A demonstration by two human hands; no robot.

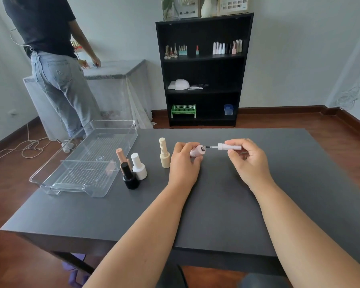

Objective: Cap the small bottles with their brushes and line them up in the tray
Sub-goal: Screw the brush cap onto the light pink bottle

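Above the dark desk (pixel 216 204), the left hand (pixel 184 163) is closed around a small pink bottle (pixel 196 152), held on its side with the open neck pointing to the right. The right hand (pixel 247 161) pinches a white cap (pixel 229 146) between thumb and fingers, and the brush (pixel 210 146) on that cap points left with its tip right at the bottle's mouth. The cap is not yet on the bottle.

To the left stand four capped bottles: a cream bottle (pixel 164 154) just beside the left hand, then a white bottle (pixel 138 166), a black bottle (pixel 129 176) and a peach bottle (pixel 122 156) close together. The clear tray (pixel 87 161) lies at the desk's left edge, beside that group, with no bottle in it.
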